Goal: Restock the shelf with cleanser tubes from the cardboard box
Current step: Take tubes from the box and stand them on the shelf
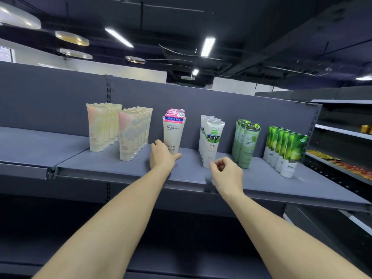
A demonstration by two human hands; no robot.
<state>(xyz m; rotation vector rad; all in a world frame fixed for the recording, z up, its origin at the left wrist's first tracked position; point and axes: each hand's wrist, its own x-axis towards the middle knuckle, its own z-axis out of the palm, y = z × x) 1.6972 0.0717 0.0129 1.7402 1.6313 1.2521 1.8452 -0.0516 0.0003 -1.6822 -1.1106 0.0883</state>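
Observation:
A cream "Facial" cleanser tube [173, 131] with a pink and blue top label stands upright on the grey shelf [124, 168]. My left hand [163, 157] rests at its base, fingers around the lower part of the tube. My right hand [227, 173] hovers just in front of a row of white tubes with a cow picture [211, 139], fingers loosely curled and holding nothing. Two rows of pastel tubes [118, 129] stand to the left. The cardboard box is out of view.
Pale green tubes [244, 142] and bright green-and-white tubes [285, 150] stand in rows further right on the same shelf. A side shelving unit [342, 133] with small packets sits at the far right. Dark lower shelves lie below my arms.

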